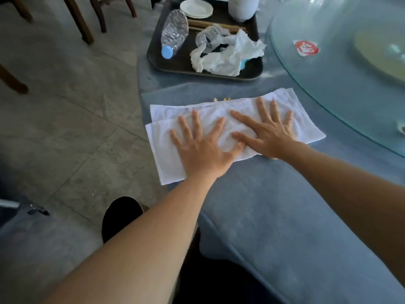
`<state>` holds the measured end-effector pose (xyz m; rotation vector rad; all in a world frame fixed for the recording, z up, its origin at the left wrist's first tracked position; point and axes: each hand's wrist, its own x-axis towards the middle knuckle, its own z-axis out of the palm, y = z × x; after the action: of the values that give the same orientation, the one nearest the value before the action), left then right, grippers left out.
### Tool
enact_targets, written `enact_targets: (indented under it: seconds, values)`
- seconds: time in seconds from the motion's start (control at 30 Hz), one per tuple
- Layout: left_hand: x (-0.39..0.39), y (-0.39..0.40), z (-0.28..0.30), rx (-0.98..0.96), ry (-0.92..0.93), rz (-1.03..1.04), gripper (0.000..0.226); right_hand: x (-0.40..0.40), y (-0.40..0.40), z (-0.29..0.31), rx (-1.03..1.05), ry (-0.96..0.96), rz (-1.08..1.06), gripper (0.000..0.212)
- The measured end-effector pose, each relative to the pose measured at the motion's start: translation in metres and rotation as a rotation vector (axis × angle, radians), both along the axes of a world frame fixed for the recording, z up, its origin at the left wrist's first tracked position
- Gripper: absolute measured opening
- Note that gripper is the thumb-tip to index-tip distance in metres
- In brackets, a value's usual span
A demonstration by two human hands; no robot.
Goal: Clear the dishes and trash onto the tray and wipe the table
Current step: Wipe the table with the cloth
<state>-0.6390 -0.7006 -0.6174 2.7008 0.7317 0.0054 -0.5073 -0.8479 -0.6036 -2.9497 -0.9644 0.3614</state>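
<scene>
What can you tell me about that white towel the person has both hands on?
The white towel looks like soft terry cloth, folded lengthwise into a long band with its layers slightly offset. It lies flat on the blue tablecloth near the table's edge, just in front of the dark tray. The left hand and right hand press flat on it, fingers spread.

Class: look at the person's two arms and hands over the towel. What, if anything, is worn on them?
Nothing shows on them. The left hand and right hand are bare, with no gloves, rings or watch visible. Both forearms are uncovered as far as the frame shows; no sleeve comes into view.
</scene>
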Motion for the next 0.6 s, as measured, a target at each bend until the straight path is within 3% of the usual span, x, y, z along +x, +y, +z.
enact_targets:
  seconds: [0.3,0.6]
  values:
    - [0.0006,-0.0019,-0.0018,-0.001,-0.054,0.007,0.083,-0.0021,0.004,0.0029,0.005,-0.011,-0.031,0.07]
    - [0.0013,-0.0026,-0.0011,0.01,0.014,-0.03,0.082,-0.0005,0.0042,0.002,0.022,-0.024,-0.033,0.069]
